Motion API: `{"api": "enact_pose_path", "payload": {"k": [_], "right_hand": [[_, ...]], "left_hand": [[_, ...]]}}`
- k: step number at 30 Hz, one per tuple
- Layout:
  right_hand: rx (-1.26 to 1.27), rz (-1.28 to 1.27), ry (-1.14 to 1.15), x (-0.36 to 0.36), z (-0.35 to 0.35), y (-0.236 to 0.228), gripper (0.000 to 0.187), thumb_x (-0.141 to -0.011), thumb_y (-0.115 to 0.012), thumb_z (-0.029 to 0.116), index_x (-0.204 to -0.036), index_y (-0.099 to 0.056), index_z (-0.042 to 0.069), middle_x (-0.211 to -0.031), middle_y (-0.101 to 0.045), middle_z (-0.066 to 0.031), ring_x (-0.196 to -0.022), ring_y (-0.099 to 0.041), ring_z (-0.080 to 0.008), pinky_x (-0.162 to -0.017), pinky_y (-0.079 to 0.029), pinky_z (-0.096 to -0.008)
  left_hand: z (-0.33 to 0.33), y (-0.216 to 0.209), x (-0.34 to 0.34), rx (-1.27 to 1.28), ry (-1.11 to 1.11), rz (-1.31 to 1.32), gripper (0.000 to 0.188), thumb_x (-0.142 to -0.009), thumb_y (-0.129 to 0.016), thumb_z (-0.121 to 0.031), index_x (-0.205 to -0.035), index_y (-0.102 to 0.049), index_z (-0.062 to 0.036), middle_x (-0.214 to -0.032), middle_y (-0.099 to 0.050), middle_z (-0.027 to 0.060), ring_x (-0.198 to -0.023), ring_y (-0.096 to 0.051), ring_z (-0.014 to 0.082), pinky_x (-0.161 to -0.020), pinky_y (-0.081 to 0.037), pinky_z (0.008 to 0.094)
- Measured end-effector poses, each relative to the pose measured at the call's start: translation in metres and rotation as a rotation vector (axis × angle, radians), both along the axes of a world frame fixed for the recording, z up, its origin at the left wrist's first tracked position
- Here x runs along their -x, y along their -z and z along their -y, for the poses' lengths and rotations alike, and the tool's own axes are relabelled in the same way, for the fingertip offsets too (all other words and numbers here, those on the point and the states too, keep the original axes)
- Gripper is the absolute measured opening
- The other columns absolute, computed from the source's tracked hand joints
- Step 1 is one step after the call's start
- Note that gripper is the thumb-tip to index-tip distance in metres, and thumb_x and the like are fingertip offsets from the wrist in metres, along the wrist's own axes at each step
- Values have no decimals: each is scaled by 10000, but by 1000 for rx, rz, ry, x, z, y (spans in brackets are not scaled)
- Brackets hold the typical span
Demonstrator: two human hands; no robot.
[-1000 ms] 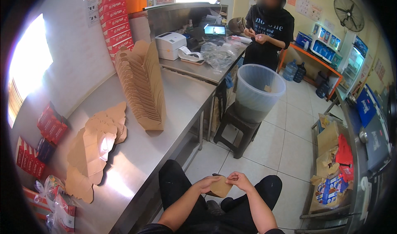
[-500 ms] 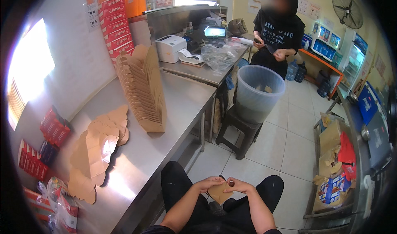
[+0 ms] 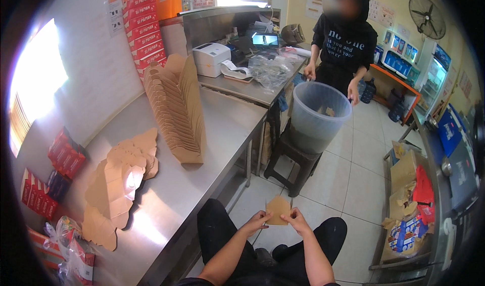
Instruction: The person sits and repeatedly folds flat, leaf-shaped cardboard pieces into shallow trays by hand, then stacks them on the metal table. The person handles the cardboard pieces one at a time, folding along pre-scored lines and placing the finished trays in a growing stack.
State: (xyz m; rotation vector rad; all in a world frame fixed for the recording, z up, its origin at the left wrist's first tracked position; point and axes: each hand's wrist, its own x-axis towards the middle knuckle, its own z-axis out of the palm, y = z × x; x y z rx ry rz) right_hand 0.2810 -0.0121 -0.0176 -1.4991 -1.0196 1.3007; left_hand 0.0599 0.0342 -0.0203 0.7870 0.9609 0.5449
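Note:
Above my lap, both hands hold a small brown cardboard box piece (image 3: 278, 210), partly folded, with flaps standing up at its sides. My left hand (image 3: 257, 222) grips its left edge, and my right hand (image 3: 298, 221) pinches its right edge with the thumb in front. On the steel table to my left lies a loose pile of flat cardboard blanks (image 3: 118, 185). Behind that pile, a long nested stack of folded cardboard boxes (image 3: 177, 117) leans up toward the wall.
A translucent tub (image 3: 318, 122) stands on a dark stool (image 3: 293, 165) ahead; a co-worker (image 3: 348, 38) behind it has hands by its rim. The steel table (image 3: 227, 119) runs along my left, a label printer (image 3: 211, 59) beyond. Shelving with cartons (image 3: 404, 175) lines the right.
My hands have moved forward and apart, raising the cardboard and spreading it between them. The co-worker's hands have dropped from chest height to the tub's rim.

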Motion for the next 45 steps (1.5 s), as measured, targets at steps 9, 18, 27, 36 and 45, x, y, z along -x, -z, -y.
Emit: {"api": "enact_pose_path", "payload": {"k": [9,18,27,36,45], "right_hand": [[-21,-181,77,9,1,1,462,-873,-811,382,-913,-426,129,-884,-464,18,-818,-426,-100,-719,-390,-262],[-51,-53,79,10,-1,7,373,-914,-757,387,-954,-512,109,-862,-489,24,-809,-454,-90,-741,-394,-252],[-39,-22,106,16,0,-3,344,-922,-751,393,-973,-587,96,-896,-595,-11,-837,-526,-107,-747,-425,-263],[-52,-97,114,18,-1,-9,377,-888,-799,381,-907,-541,107,-846,-569,2,-778,-503,-99,-688,-430,-270],[-81,-262,251,14,-1,-5,379,-909,-778,370,-1033,-541,102,-945,-620,-19,-858,-575,-119,-770,-464,-282]], "left_hand": [[0,-11,-1,-189,82,102,523,-916,-771,-321,-1300,-594,-14,-1163,-669,67,-1050,-629,141,-900,-500,293],[-3,-3,0,-241,42,15,552,-920,-756,-355,-1316,-594,-5,-1201,-662,90,-1108,-609,163,-974,-472,307],[-4,-3,-3,-345,-36,10,413,-916,-763,-382,-1103,-601,-52,-1089,-660,88,-1105,-603,198,-908,-503,334],[-7,0,-1,-410,-76,-5,382,-906,-790,-362,-964,-538,-81,-1027,-659,77,-1067,-611,202,-903,-510,345],[-21,-34,7,-541,-162,-259,579,-876,-808,-389,-1204,-509,-17,-1330,-543,198,-1323,-514,358,-1023,-484,431]]}}
